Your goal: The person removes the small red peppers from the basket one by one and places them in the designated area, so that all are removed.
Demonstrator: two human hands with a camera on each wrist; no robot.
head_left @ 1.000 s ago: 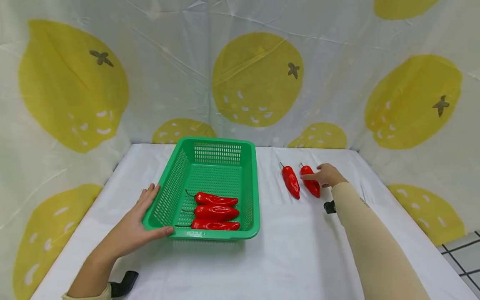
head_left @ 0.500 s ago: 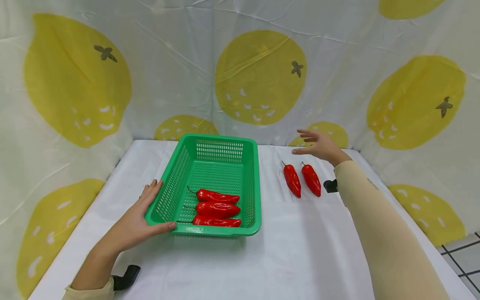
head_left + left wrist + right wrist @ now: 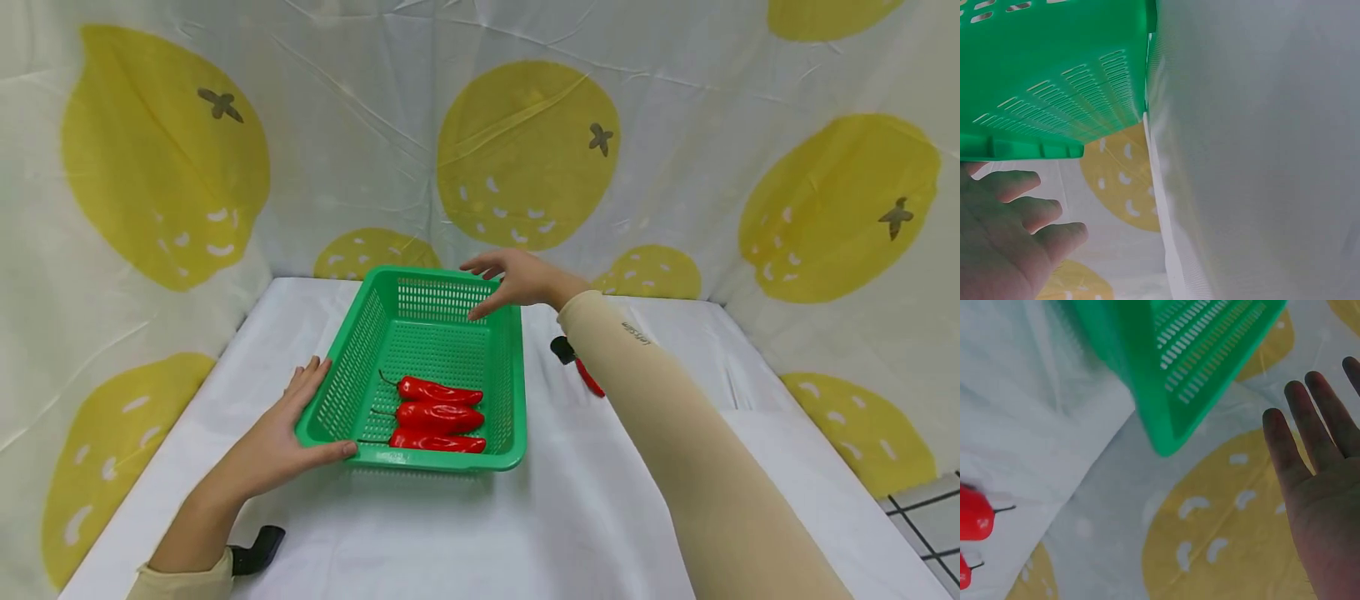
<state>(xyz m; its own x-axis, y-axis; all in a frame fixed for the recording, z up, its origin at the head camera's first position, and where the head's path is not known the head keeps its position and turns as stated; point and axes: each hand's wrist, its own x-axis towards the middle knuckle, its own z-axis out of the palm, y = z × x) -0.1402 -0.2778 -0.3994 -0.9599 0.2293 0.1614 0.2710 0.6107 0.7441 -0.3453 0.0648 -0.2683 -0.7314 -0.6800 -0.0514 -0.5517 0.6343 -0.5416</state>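
Observation:
A green plastic basket (image 3: 435, 343) stands left of the middle of the white-covered table. Three red peppers (image 3: 441, 417) lie side by side at its near end, stems pointing left. My left hand (image 3: 272, 446) rests at the basket's near left corner, thumb on the front rim and straight fingers along the left side. Above the far right corner hovers my right hand (image 3: 522, 282), fingers extended and nothing held. Two more red peppers (image 3: 975, 514) lie on the table right of the basket. In the head view, my right forearm covers most of them.
Behind and beside the white tablecloth (image 3: 570, 517) hangs a cloth backdrop (image 3: 337, 167) printed with yellow lemons. Black wrist mounts (image 3: 258, 550) stick out from both wrists. Grey tiles (image 3: 930, 517) show past the table's right edge.
My right hand has lifted off the right-hand pepper on the table and moved left to above the basket's far right corner, carrying nothing. My left hand stays at the basket.

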